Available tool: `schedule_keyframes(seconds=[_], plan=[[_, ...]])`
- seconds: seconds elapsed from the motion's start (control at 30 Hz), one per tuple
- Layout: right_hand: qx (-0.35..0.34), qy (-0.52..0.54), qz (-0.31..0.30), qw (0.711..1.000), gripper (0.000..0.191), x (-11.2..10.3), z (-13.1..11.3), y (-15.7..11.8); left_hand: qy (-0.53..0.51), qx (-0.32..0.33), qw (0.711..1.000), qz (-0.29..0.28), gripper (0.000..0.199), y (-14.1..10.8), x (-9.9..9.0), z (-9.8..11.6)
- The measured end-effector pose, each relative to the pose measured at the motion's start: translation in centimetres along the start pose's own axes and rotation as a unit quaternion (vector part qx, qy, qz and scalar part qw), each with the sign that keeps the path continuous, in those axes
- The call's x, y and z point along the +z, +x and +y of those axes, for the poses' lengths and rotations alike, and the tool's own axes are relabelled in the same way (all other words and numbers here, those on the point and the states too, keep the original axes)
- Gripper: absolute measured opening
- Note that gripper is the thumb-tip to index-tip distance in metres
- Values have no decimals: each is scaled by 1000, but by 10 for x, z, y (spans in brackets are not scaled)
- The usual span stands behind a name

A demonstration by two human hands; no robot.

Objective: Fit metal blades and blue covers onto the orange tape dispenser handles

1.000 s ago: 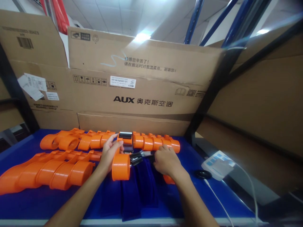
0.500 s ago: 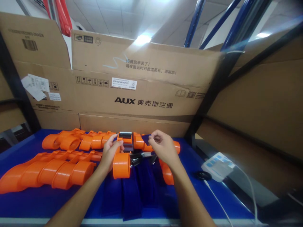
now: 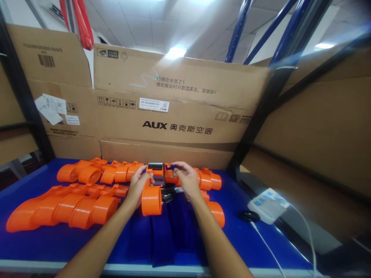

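My left hand [image 3: 139,184] is wrapped round an orange holder [image 3: 152,200] with a ring-shaped lower part. At the holder's top sits a black and silver piece [image 3: 155,166]. Just right of it, my right hand [image 3: 185,178] pinches a small dark blue piece [image 3: 171,167] between thumb and fingers. Black and metal objects [image 3: 168,194], partly hidden, lie below and between my hands. Long dark blue strips [image 3: 162,239] lie on the blue table in front of me.
Orange ring-shaped parts stand in rows at the left [image 3: 60,206] and right [image 3: 211,179] of the blue table [image 3: 237,247]. A white device [image 3: 268,204] with cables and a black oval object [image 3: 248,216] are at the right. A cardboard wall [image 3: 174,116] closes the back.
My right hand has moved left with the small blue piece, now close beside the orange holder. My left hand still grips the holder. The view has shifted slightly.
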State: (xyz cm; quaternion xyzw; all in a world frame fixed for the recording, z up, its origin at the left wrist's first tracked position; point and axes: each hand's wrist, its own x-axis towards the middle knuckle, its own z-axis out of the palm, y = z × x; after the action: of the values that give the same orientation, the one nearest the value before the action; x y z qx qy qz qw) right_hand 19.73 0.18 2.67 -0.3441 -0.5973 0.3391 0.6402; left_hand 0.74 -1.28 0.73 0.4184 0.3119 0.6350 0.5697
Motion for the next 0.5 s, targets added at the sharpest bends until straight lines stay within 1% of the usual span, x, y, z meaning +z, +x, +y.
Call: schedule_keyframes(seconds=[0.07,0.17,0.23,0.37,0.5], plan=[[-25,-21,13,999,15,-2,4,1,-1,2,1000,-2,45,1,0,-1],[-39,-37,26,998,14,-1,8,1,3,10,1000,-2,45,2,-1,-2],[-26,-24,25,999,13,2,10,-1,3,11,1000,-5,45,2,-2,-4],[18,30,-8,999,15,7,10,-6,5,4,1000,-14,45,2,0,-7],[34,56,-19,998,17,8,5,-8,6,-6,1000,-29,41,2,2,-8]])
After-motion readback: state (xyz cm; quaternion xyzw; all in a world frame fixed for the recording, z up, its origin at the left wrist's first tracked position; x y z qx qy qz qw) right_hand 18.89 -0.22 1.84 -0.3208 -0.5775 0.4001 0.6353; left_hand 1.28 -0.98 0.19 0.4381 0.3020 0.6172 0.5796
